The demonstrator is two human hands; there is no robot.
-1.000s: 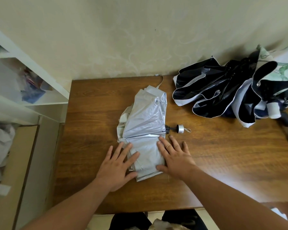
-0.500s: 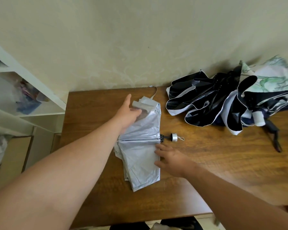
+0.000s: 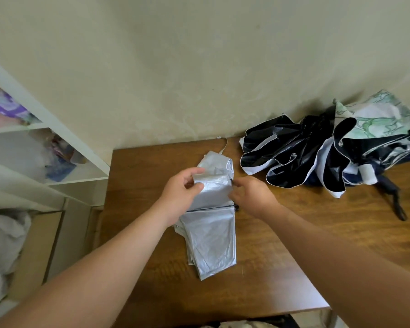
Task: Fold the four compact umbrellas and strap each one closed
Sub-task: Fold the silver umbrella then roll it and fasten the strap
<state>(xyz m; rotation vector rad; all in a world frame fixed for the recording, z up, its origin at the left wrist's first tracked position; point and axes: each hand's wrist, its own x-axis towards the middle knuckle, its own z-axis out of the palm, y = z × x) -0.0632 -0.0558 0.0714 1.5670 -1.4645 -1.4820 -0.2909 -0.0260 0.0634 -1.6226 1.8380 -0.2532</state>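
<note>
A silver compact umbrella [image 3: 211, 235] lies flattened lengthwise on the wooden table [image 3: 282, 268], its thin strap [image 3: 223, 145] trailing toward the wall. My left hand [image 3: 180, 192] pinches a fold of its silver fabric at the far half, thumb on top. My right hand [image 3: 252, 195] is at the umbrella's right edge with fingers curled on the fabric there; its grip is partly hidden. The umbrella's handle end is covered by my right hand. Unfolded black-and-white umbrellas [image 3: 294, 159] and a green-patterned one [image 3: 376, 119] are heaped at the back right.
A white shelf unit [image 3: 45, 129] with bags stands left of the table, with white bundles on the floor below it. The wall runs directly behind the table. A black umbrella handle [image 3: 397, 197] sticks out of the heap toward the right edge.
My left hand pulled back from the far tip and now pinches a fabric fold. My right hand moved up from the near half to the umbrella's right edge, covering the handle end.
</note>
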